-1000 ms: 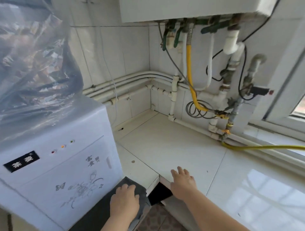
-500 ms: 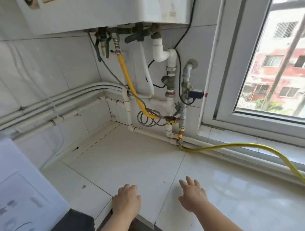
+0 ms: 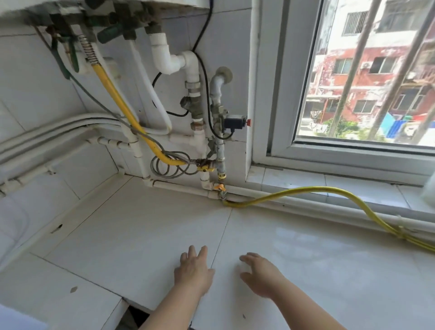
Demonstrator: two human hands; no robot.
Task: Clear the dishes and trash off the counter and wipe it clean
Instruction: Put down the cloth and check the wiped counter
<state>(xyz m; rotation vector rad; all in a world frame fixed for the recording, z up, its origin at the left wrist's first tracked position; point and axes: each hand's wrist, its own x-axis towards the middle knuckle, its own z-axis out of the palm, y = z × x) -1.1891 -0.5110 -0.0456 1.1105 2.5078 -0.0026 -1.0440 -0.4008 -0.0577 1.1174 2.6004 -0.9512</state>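
Both hands are stretched out from the bottom edge, forearms bare, palms turned down over the tabletop (image 3: 141, 235). The left hand (image 3: 194, 273) is laid flat on the tile, fingers straight and close together, pointed toward the back wall. Its grip is apart and nothing is clasped. The right hand (image 3: 261, 276) is set just beside it, across a tile joint, wrist angled inward, fingers loosely bent and a little spread. Its grip is apart too. Whether the fingertips touch the tile cannot be told, since glare sits right there. The two hands are near each other but not touching.

The tabletop, white and glossy, is seen running from the left wall to the window (image 3: 353, 82), with light thrown back off its right half. A few dark specks (image 3: 73, 289) are scattered on it, one well left of the left hand. At the near edge, beside the left forearm, a dark gap (image 3: 138, 314) is shown.

Along the back wall, white pipes (image 3: 58, 124) are run toward the corner. An upper hose (image 3: 117, 94), yellow, is led down from a white unit (image 3: 183, 2) to a valve beside a coil (image 3: 164, 165) of grey cable. A lower hose (image 3: 306, 188), also yellow, is draped along the foot of the sill (image 3: 341, 181) and off to the right. At the sill's far right a white thing (image 3: 430, 188) is caught, blurred and cut by the frame. What it is, or whether anything is held in it, cannot be told.
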